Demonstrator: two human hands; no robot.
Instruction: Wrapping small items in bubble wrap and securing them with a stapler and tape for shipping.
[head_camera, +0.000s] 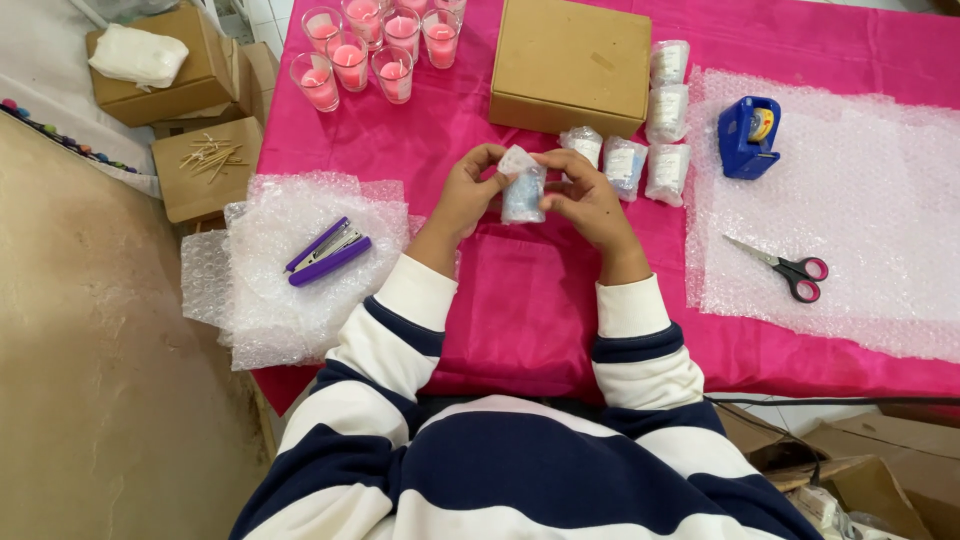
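Only the head view here. Both hands are up over the middle of the desk (520, 300), which has a hot pink cloth on it. The left hand (465, 195) and right hand (590, 200) share a small bubble-wrapped bundle (523, 190) with something pale blue inside — left grip pinching its left side and a top flap, right grip pinching the right edge, fingers curled around it.

Just behind the bundle sit more wrapped bundles (640, 150), each clear and lumpy with a white label showing through; three are in a row near the hands and two are stacked back along the side of a flat brown cardboard box (570, 65).

At the top left of the cloth there's a cluster of glass candles (375, 45) with pink wax, a couple with small white labels. On the right is a big sheet of bubble wrap (850, 210) with a blue tape dispenser (748, 135) and red-handled scissors (785, 267) on it. On the left, a crumpled bubble wrap piece (290, 300) holds a purple stapler (328, 252). Off the desk — smaller brown boxes (190, 120).
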